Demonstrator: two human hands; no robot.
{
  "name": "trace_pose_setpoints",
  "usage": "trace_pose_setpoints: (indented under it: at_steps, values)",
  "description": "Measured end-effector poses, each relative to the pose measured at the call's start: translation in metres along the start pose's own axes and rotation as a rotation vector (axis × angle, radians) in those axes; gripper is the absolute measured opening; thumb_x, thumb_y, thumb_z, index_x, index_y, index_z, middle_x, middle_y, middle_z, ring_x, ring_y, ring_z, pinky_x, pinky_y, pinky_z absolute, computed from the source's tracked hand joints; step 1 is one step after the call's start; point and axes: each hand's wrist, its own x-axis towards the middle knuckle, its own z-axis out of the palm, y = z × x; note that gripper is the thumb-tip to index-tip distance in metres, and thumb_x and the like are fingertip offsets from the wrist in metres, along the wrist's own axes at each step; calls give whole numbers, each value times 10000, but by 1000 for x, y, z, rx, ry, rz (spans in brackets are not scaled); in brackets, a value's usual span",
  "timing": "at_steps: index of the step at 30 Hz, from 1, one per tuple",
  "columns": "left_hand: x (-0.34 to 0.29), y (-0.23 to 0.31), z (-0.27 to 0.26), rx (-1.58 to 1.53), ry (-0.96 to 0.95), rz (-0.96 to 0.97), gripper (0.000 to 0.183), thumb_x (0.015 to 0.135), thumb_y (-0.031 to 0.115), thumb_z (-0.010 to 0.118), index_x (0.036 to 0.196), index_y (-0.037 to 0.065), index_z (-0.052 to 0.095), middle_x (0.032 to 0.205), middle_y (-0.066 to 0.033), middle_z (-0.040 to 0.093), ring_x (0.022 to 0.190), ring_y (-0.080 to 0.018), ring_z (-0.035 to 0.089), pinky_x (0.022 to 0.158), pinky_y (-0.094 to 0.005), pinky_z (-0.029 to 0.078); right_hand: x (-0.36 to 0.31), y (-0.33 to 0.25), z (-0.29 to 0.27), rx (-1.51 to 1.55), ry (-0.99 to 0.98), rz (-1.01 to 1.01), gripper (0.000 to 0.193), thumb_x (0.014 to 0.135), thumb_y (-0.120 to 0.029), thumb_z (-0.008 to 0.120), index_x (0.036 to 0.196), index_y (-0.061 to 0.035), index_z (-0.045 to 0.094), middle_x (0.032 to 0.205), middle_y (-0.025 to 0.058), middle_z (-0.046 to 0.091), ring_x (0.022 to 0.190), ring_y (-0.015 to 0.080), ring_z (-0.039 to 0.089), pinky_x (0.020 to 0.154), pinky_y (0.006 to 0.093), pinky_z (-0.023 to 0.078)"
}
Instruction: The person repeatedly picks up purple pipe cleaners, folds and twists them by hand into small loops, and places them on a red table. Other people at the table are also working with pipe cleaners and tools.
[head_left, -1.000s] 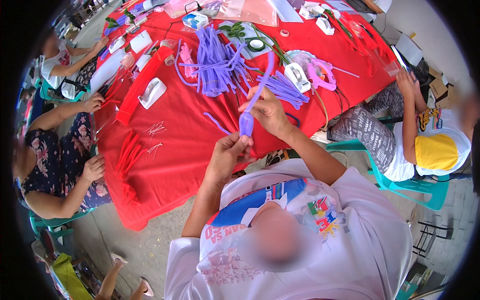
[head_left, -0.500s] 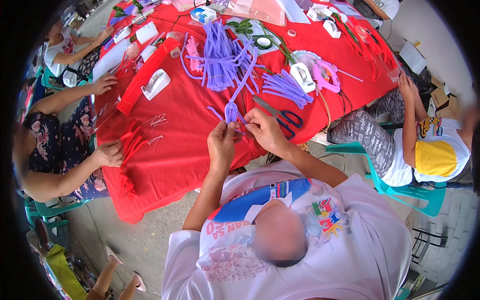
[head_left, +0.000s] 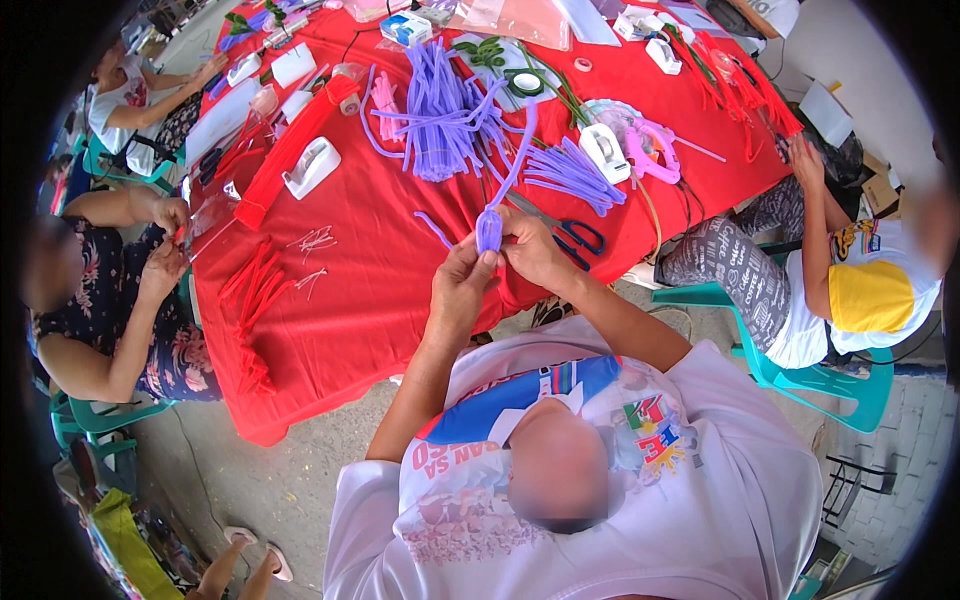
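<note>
One fuzzy purple bulb, oval, ribbed, left grip pinching its base, right grip grasping its side

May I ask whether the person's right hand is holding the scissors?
No, the scissors lie on the red tablecloth beside the right hand.

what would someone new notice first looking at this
Probably the bright red cloth spread across the table, with a big purple bundle lying on it near the top centre. Next, just below that bundle, the looped purple piece at the table's near edge, its lower end pinched by the left hand, with the right hand at its right side.
</note>
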Motion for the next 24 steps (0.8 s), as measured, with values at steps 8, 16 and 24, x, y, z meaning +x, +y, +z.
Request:
trace_pose_setpoints:
  at_steps: [8,16,24]
  values:
    - [2,-3,-9,525,269,335,135,846,81,612,904,-37,638,975,-120,532,866,-215,529,741,-323,435,-17,-59,0,-341,62,-180,128,817,44,553,887,-6,647,887,66,633,759,125,584,676,245,454]
    - [5,-11,0,880,294,595,190,779,-23,576,962,-34,625,1067,-202,545,972,-337,547,811,-388,454,33,-66,28,-1513,-351,-376,96,667,-118,668,759,-99,685,856,40,611,883,200,526,729,342,425]
    - [7,-22,-8,633,206,480,163,791,-8,566,938,-62,609,1085,-213,556,904,-353,581,771,-401,469,40,-47,33,-1401,-279,-378,106,678,-136,648,773,-91,666,754,69,623,719,240,604,625,382,428]
